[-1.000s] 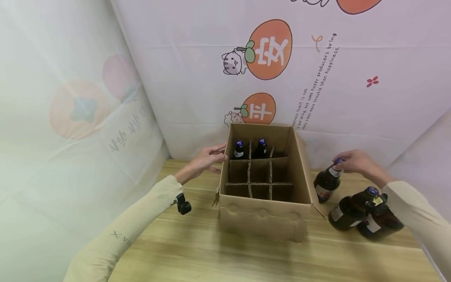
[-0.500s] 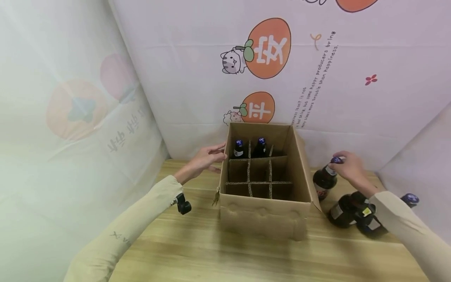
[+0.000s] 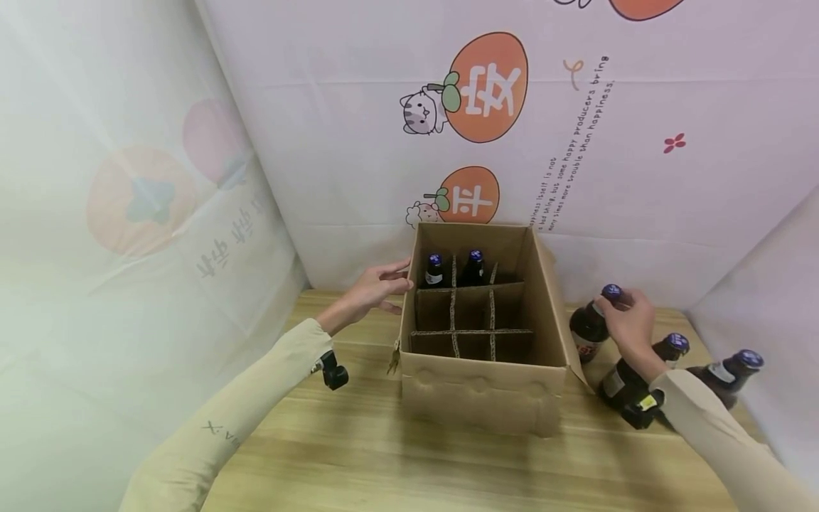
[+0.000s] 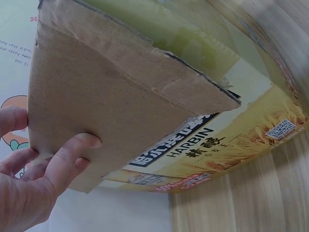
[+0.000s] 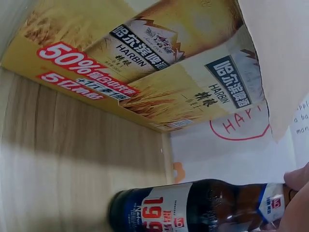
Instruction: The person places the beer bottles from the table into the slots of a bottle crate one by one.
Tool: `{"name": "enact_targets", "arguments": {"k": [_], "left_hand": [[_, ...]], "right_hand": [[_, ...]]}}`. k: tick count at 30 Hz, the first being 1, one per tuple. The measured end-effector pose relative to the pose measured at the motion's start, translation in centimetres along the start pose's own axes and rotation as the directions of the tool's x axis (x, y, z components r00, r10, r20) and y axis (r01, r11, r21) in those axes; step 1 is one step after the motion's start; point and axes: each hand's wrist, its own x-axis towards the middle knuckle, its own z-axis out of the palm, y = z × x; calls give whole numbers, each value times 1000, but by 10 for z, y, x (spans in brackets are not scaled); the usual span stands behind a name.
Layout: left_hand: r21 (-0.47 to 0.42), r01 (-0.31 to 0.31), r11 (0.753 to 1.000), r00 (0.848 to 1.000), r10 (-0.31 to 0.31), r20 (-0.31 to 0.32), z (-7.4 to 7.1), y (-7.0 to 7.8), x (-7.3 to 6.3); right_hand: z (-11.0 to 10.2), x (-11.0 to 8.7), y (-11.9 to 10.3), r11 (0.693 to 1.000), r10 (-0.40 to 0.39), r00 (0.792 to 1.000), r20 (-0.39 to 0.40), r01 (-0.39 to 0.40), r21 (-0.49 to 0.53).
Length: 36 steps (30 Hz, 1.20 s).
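Note:
A beer bottle (image 3: 587,331) with a blue cap stands right of the cardboard box (image 3: 483,398), its neck held by my right hand (image 3: 630,323). The right wrist view shows its red and white label (image 5: 164,212), with finger and thumb at the neck. My left hand (image 3: 371,291) touches the box's left side near the rim. Seen from the left wrist, the relaxed fingers rest against the folded-down brown flap (image 4: 106,87). Cardboard dividers (image 3: 472,332) split the box into cells. Two capped bottles, one on the left (image 3: 434,274) and one beside it (image 3: 473,269), stand in the back row.
Close to my right forearm are two more beer bottles, a nearer one (image 3: 621,387) and one farther right (image 3: 729,373), partly hidden by the sleeve. Everything stands on a wooden table (image 3: 320,455). A printed white cloth (image 3: 352,142) hangs behind the box.
My right hand has turned about the bottle's neck, and its forearm has swung left, uncovering the far right bottle. The held bottle has shifted only slightly. My left hand stays put.

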Motion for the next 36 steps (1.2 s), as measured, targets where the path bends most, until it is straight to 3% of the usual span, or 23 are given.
{"name": "enact_targets", "arguments": {"k": [4, 10, 18, 29, 36], "left_hand": [[-8, 0, 1000, 1000, 0, -1, 0, -1, 0], [-24, 3, 1000, 1000, -3, 6, 2, -1, 0], [-22, -4, 1000, 1000, 4, 7, 1, -3, 0], [-19, -1, 1000, 1000, 1, 11, -1, -3, -3], [-17, 9, 1000, 1000, -9, -3, -1, -1, 0]], "right_hand": [[4, 1, 10, 1000, 21, 1000, -10, -21, 10], [8, 0, 25, 1000, -17, 997, -70, 17, -4], [11, 1, 27, 998, -34, 991, -131, 41, 44], [10, 4, 24, 992, 51, 991, -121, -37, 121], [4, 11, 20, 981, 40, 993, -110, -18, 191]]}}
